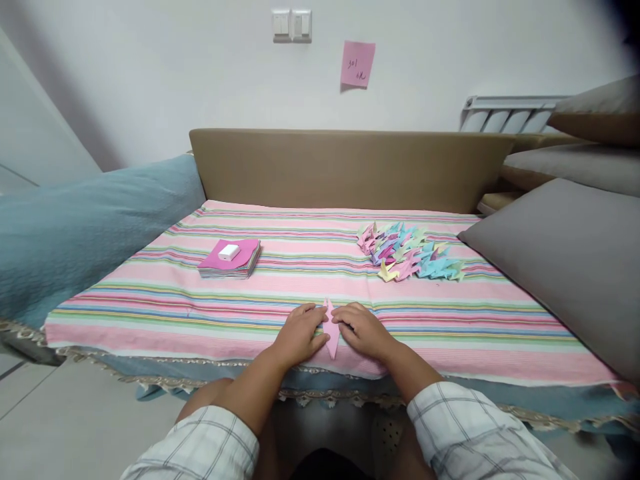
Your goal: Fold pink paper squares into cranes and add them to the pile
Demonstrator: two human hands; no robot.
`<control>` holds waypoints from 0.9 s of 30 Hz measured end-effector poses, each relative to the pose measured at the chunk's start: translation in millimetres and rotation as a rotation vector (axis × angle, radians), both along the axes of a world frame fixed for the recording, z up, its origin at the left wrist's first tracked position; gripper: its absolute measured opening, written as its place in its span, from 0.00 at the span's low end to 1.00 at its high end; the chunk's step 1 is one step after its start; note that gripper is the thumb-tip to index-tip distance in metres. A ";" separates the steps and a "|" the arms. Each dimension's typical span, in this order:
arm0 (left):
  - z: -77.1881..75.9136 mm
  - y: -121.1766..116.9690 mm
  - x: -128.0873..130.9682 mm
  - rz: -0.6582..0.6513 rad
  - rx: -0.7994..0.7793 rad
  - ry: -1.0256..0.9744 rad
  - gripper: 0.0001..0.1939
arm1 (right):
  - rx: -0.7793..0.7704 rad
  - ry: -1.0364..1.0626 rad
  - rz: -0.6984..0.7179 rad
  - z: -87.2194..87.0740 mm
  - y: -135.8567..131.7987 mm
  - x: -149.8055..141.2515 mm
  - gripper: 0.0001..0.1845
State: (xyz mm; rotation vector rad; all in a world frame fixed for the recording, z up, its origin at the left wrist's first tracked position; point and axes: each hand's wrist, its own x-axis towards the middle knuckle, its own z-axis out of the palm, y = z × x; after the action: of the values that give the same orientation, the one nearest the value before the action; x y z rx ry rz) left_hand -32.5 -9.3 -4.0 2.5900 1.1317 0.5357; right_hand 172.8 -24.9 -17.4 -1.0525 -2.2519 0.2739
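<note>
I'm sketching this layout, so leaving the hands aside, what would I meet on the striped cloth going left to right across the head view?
Stack of paper with a small white box on top → pink folded paper → pile of folded paper figures → large grey cushion.

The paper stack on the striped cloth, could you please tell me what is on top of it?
A small white object rests on the pink top sheet of the paper stack. The patch directly beneath that object is covered, as are the lower sheets' faces.
</note>
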 end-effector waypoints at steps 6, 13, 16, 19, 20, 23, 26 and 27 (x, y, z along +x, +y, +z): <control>1.1 2.3 -5.9 -0.089 0.081 -0.019 0.20 | -0.001 -0.004 0.024 0.4 0.2 4.0 0.15; 5.6 0.8 -7.1 -0.115 0.142 -0.051 0.21 | 0.111 -0.058 0.037 3.2 -2.2 5.0 0.14; 7.7 1.2 -8.0 -0.136 0.129 -0.023 0.23 | 0.115 -0.062 0.057 3.1 -2.8 5.0 0.14; 7.8 3.6 -8.4 -0.157 0.085 -0.007 0.26 | 0.111 -0.046 0.042 0.4 -2.2 4.6 0.13; 7.4 4.7 -8.2 -0.156 0.072 -0.010 0.28 | 0.108 -0.032 0.031 -1.0 -1.7 4.1 0.12; 5.9 8.0 -6.3 -0.135 0.063 -0.037 0.25 | 0.088 0.029 -0.014 -5.3 0.1 1.6 0.11; 5.0 9.6 -3.4 -0.111 0.084 -0.056 0.14 | 0.063 0.049 -0.056 -6.8 0.5 -0.8 0.11; 4.9 9.8 -2.5 -0.103 0.089 -0.057 0.11 | 0.054 0.047 -0.064 -6.3 0.0 -1.2 0.10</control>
State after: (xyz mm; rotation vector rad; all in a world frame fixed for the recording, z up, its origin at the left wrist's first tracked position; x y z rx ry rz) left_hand -35.0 0.5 0.9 2.6729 0.9707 0.6458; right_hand 171.6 -25.0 -23.8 -1.0762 -2.1675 0.2077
